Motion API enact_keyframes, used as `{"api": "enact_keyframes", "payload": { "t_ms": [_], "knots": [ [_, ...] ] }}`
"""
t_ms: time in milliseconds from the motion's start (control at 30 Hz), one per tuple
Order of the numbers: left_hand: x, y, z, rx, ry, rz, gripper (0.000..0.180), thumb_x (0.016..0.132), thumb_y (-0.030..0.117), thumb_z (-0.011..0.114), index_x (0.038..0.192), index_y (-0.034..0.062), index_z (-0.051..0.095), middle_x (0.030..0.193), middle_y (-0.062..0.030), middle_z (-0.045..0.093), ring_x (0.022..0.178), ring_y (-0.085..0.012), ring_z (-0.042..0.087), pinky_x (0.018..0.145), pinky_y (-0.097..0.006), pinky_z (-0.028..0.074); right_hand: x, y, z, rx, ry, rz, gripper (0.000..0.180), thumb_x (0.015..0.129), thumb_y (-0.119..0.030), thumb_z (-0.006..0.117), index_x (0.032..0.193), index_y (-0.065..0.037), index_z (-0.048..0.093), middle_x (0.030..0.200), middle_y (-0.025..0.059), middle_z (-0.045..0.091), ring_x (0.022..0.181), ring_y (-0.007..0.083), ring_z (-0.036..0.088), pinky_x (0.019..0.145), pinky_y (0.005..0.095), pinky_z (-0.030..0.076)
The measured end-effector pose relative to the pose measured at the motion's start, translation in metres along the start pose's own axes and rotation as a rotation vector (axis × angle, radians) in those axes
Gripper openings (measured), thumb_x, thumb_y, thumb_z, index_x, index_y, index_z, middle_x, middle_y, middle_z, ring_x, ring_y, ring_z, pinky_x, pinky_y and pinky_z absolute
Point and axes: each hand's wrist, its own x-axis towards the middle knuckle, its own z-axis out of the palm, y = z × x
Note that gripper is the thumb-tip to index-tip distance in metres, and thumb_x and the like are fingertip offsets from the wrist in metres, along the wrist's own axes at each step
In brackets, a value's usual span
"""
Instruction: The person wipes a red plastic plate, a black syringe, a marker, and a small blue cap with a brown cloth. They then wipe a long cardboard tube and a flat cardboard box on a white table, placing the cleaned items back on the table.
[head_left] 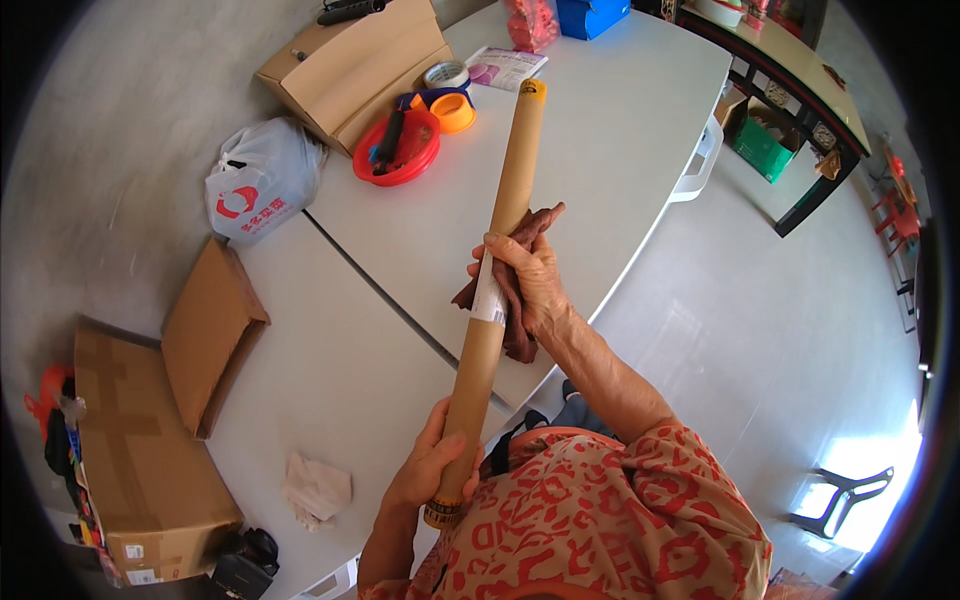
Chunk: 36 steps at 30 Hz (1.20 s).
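A long brown cardboard tube [516, 165] with yellow-and-black ends and a white label slants up and away from my body, above the table's near edge. Wrapped about its lower end is my left hand [437, 462], fingers closed on the cardboard. Around the middle, beside the label, my right hand [530, 275] grips the tube with a dark brown cloth [518, 338] bunched between palm and tube. Folds of that cloth stick out on both sides of the tube; part of it is hidden behind the tube and fingers.
On the pale table [600, 130] stand a red basin [425, 155], an orange ring [453, 113], tape [446, 75], a white plastic bag [265, 180] and cardboard boxes [150, 440]. A light cloth [318, 490] lies at the left. A blue box [592, 18] is at the far end.
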Motion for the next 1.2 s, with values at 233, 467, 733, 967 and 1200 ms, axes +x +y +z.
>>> {"api": "enact_keyframes", "payload": {
  "t_ms": [233,467,733,967,1200],
  "knots": [
    [-0.02,-0.002,0.004,0.535,0.177,0.002,0.064,0.089,0.015,0.057,0.144,0.0078,0.024,0.089,-0.0119,0.058,0.058,-0.0156,0.056,0.054,-0.029,0.047,0.035,-0.04,-0.018,-0.012,0.061,-0.116,0.044,0.078,-0.01,0.072,0.11,-0.004,0.043,0.084,0.0122,0.061,0.068,0.0239,0.063,0.061,0.0401,0.058],
    [-0.055,-0.021,-0.014,0.821,0.162,0.032,0.069,0.087,0.019,0.065,0.143,0.0068,0.027,0.117,-0.0192,0.058,0.086,-0.0225,0.064,0.077,-0.036,0.052,0.06,-0.096,-0.052,0.085,0.122,-0.224,0.05,0.074,-0.011,0.075,0.111,-0.002,0.042,0.083,0.0143,0.06,0.067,0.0244,0.063,0.058,0.0412,0.058],
    [-0.004,0.002,-0.022,-0.108,-0.217,0.034,0.076,0.088,0.019,0.056,0.149,0.0126,0.011,0.123,-0.0271,0.052,0.092,-0.0353,0.065,0.075,-0.042,0.055,0.026,-0.058,-0.021,0.135,0.054,-0.272,0.035,0.081,-0.015,0.066,0.105,-0.003,0.042,0.082,0.0123,0.059,0.067,0.0227,0.061,0.057,0.0393,0.055],
    [0.016,0.023,0.011,0.179,-0.146,-0.085,0.076,0.092,0.01,0.052,0.152,0.0226,0.008,0.089,-0.0162,0.058,0.052,-0.0199,0.058,0.046,-0.031,0.051,-0.011,-0.041,-0.012,0.049,0.116,-0.234,0.049,0.075,-0.006,0.07,0.113,-0.002,0.039,0.092,0.0127,0.056,0.072,0.0234,0.062,0.057,0.0418,0.057],
    [0.009,0.016,0.027,0.461,-0.089,0.099,0.078,0.092,0.002,0.05,0.153,0.0153,0.002,0.094,-0.0097,0.056,0.056,-0.0133,0.057,0.049,-0.028,0.05,0.013,-0.079,-0.017,0.015,0.091,-0.246,0.039,0.075,-0.002,0.07,0.108,-0.004,0.048,0.08,0.0106,0.056,0.063,0.0232,0.06,0.054,0.0406,0.055]
  ]
}}
